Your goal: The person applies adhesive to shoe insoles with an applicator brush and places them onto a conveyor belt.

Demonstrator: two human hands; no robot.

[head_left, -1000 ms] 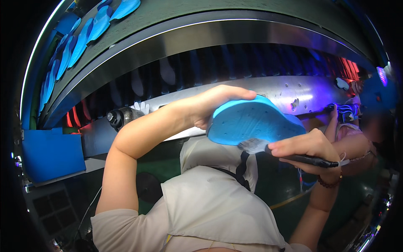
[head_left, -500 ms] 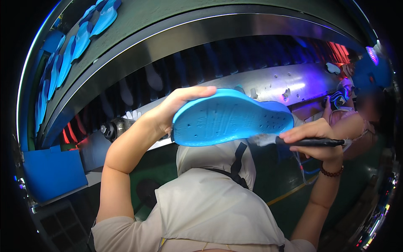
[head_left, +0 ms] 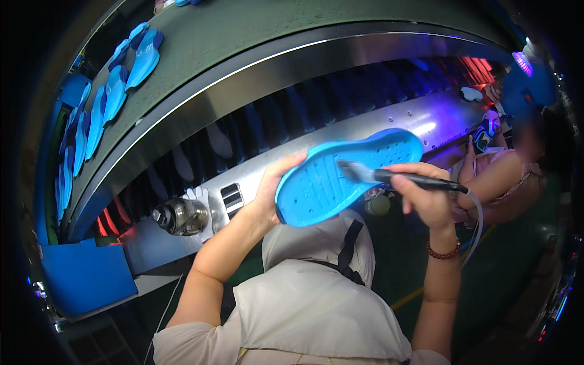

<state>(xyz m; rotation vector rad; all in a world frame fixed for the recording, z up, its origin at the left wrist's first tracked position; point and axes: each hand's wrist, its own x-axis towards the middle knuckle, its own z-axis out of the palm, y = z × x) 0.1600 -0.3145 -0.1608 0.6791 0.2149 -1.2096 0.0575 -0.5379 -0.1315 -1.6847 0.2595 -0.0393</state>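
A bright blue shoe sole (head_left: 322, 191) with a raised rim is tilted in front of me, its holed inner face in view. My left hand (head_left: 272, 185) grips the sole by its left end, thumb on the rim. My right hand (head_left: 431, 198) is closed round the black handle of a brush (head_left: 359, 173), from which a clear tube runs down behind the wrist. The pale bristles lie over the middle of the sole's face and appear to touch it.
A dark conveyor belt (head_left: 243, 33) curves overhead with blue soles (head_left: 115, 91) at its left. Below it runs a metal shelf (head_left: 359, 121) with rows of soles behind. A glass jar (head_left: 182, 217) stands at left beside a blue box (head_left: 88, 277). A co-worker (head_left: 499, 182) sits at right.
The brush has moved left and up, from the sole's lower edge onto the middle of its face. The sole has shifted slightly right and tilted, its right end higher.
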